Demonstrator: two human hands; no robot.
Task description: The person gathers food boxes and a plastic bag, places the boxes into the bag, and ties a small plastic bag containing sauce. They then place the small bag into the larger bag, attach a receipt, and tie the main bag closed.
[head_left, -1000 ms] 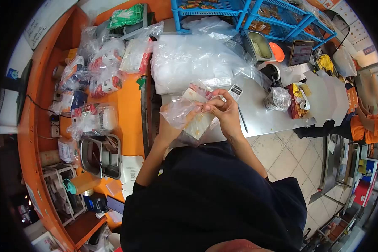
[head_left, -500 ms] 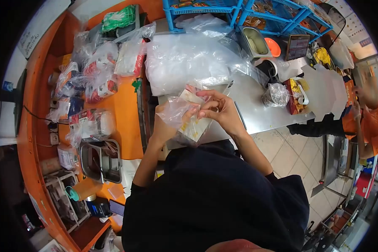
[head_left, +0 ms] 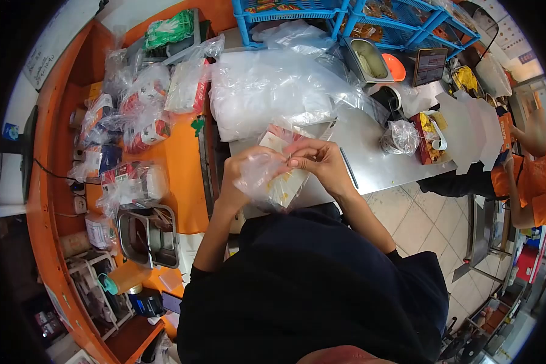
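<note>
1. The left hand (head_left: 239, 173) is closed on a clear plastic bag (head_left: 267, 176) with a flat packet inside it, held above the near edge of the steel counter (head_left: 376, 161).
2. The right hand (head_left: 321, 159) pinches the bag's top edge between narrowed fingertips, touching the left hand's fingers at about 9 o'clock from its own palm.
3. Since half a second ago the two hands have drawn closer: the left hand's fingers, then spread under the bag, now curl over its front, and the red-edged end of the packet shows less at 12 o'clock. I judge that the bag's mouth is being gathered shut around the packet.
4. At 12 o'clock from the hands lies a big heap of clear bags (head_left: 273, 91); at 2 o'clock, well apart, a small tied bag (head_left: 399, 138) sits beside a red food box (head_left: 428, 136).
5. At 9 o'clock, on the orange shelf (head_left: 185, 161), more bagged packets (head_left: 139, 118) are piled.
6. Another person's orange sleeve (head_left: 537, 182) shows at 3 o'clock.
</note>
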